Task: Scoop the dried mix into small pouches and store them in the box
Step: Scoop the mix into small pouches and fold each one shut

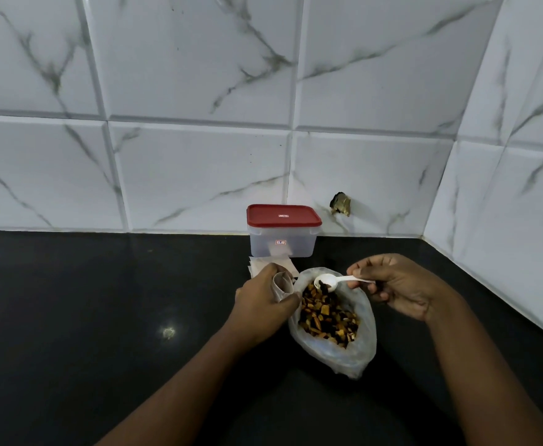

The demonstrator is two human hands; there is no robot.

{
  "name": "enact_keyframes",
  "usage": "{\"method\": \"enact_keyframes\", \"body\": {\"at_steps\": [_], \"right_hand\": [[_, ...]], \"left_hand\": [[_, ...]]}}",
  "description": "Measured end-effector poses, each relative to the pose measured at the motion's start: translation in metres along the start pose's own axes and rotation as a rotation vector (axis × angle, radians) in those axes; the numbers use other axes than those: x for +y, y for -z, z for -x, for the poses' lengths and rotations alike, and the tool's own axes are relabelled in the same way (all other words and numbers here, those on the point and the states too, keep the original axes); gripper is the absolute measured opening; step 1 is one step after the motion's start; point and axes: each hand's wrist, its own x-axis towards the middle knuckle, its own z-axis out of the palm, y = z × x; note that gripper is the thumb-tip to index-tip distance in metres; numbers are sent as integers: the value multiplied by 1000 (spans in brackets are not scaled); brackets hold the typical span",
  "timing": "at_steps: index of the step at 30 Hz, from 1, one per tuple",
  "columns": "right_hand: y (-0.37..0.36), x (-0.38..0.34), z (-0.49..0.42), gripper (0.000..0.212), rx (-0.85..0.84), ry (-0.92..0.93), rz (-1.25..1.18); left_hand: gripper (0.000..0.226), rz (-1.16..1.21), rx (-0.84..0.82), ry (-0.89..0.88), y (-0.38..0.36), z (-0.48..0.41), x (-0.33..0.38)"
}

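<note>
A clear plastic bag (358,349) of brown and orange dried mix (326,315) lies open on the black counter. My left hand (263,300) grips a small pale pouch (282,284) at the bag's left rim, mouth facing the bag. My right hand (402,284) pinches the handle of a white plastic spoon (331,281). Its bowl carries a few dark pieces and hovers over the bag's far end. A clear box (283,243) with a red lid stands shut against the wall behind.
Several flat pale pouches (257,263) lie stacked between the box and my left hand. The black counter (87,317) meets marble-look wall tiles at the back and on the right. A broken hole (341,204) shows in the wall right of the box.
</note>
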Motion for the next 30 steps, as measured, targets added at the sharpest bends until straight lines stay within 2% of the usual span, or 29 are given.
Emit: {"method": "enact_keyframes", "body": {"at_steps": [7,12,20,30], "right_hand": [[-31,3,-5,15,-57,73,-120],[-49,8,-6,11,-65,168,-6],[-49,2,4,17,-169,270,295],[-36,-12,16,23,-117,373,449]], "left_hand": [[38,5,-71,45,-3,2,3],[47,47,-56,59,-2,2,2],[27,42,-19,51,-3,2,0],[40,-44,-40,22,-11,4,4]]}}
